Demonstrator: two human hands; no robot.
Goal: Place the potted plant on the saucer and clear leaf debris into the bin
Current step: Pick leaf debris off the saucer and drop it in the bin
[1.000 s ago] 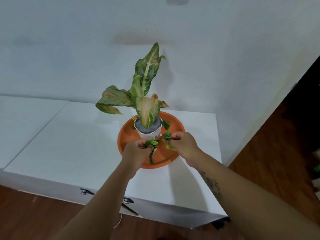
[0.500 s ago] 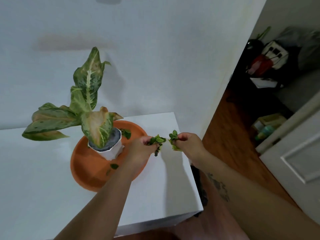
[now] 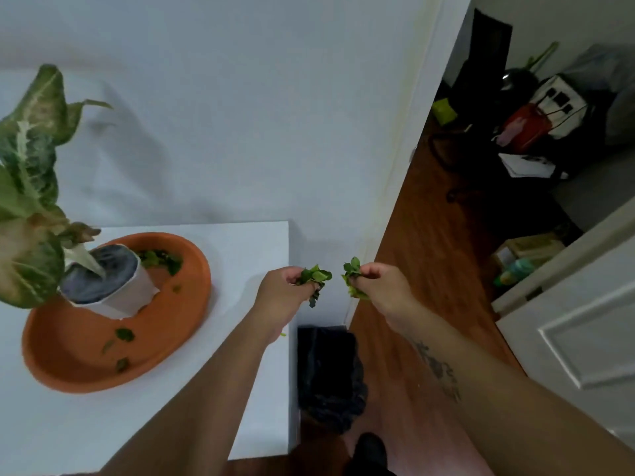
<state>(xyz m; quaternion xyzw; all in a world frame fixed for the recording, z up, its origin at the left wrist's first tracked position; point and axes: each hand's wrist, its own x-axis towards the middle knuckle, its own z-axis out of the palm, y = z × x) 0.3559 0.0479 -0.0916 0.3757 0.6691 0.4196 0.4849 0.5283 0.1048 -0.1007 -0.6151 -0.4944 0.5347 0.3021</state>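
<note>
The potted plant, in a white pot with broad variegated leaves, stands on the orange saucer at the left of the white table. Small leaf bits lie loose in the saucer. My left hand is closed on a clump of green leaf debris at the table's right edge. My right hand grips another clump of leaf debris, just past the table edge. Both hands hover above a black-lined bin that stands on the floor beside the table.
The white table ends just left of the bin. A white wall runs behind. Wooden floor stretches right toward a cluttered dark corner. A white door stands at the right. A dark shoe shows below the bin.
Both hands carried the leaf clumps rightward off the saucer to above the bin. My view swung right, so the plant now sits at the far left.
</note>
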